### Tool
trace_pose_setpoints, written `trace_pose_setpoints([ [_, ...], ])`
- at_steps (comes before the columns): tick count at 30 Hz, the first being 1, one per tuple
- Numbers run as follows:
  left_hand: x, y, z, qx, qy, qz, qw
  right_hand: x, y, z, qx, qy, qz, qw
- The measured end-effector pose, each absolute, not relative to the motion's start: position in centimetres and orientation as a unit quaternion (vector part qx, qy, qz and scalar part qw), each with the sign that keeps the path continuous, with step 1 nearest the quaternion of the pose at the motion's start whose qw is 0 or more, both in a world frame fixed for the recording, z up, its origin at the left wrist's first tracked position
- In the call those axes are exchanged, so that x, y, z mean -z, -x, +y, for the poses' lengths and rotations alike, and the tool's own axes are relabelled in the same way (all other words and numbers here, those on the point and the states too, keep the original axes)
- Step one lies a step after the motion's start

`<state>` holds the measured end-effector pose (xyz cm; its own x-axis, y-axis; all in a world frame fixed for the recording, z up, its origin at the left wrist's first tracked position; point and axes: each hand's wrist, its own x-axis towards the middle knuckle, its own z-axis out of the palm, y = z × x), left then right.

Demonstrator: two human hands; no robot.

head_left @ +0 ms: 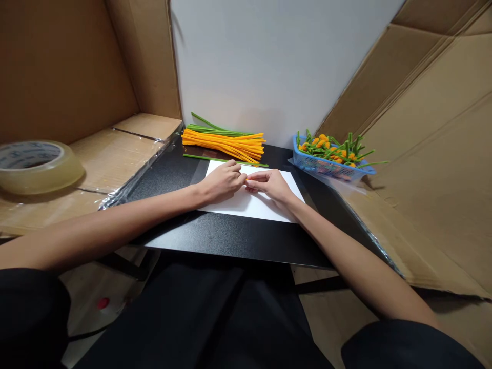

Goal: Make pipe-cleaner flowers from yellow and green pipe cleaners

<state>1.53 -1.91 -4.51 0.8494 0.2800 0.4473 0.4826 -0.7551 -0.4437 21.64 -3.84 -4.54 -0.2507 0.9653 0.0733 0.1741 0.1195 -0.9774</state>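
My left hand (223, 182) and my right hand (271, 185) meet fingertip to fingertip over a white sheet of paper (249, 205) on the black table (215, 236). Both hands are closed in a pinch on a small orange piece (245, 180), which is mostly hidden by the fingers. A bundle of orange pipe cleaners (226, 143) with a few green ones lies just behind the paper. One green pipe cleaner (215, 159) lies along the paper's far edge.
A blue basket (326, 166) with several finished orange-and-green pieces stands at the back right. A roll of clear tape (36, 166) sits on cardboard at the left. Cardboard walls (434, 143) close in both sides; a white wall is behind.
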Motion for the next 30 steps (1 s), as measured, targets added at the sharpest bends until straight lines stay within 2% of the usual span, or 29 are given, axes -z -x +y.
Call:
trace_pose_setpoints([
  [11, 4.9, -1.5, -1.8, 0.206, 0.909, -0.205, 0.297, 4.4, -21.3, -3.9, -0.502, 0.488, -0.571, 0.429],
  [18, 5.2, -1.5, -1.9, 0.225, 0.901, -0.231, 0.289, 4.2, -21.2, -3.8, -0.458, 0.483, -0.602, 0.441],
  [25, 5.1, -1.7, -1.0, 0.21, 0.92, -0.279, 0.179, 3.7, -23.4, -2.8, -0.484, 0.431, -0.682, 0.339],
  [30, 5.0, -1.3, -0.8, 0.2, 0.932, -0.259, 0.155, 3.7, -23.8, -2.9, -0.392, 0.407, -0.752, 0.34],
])
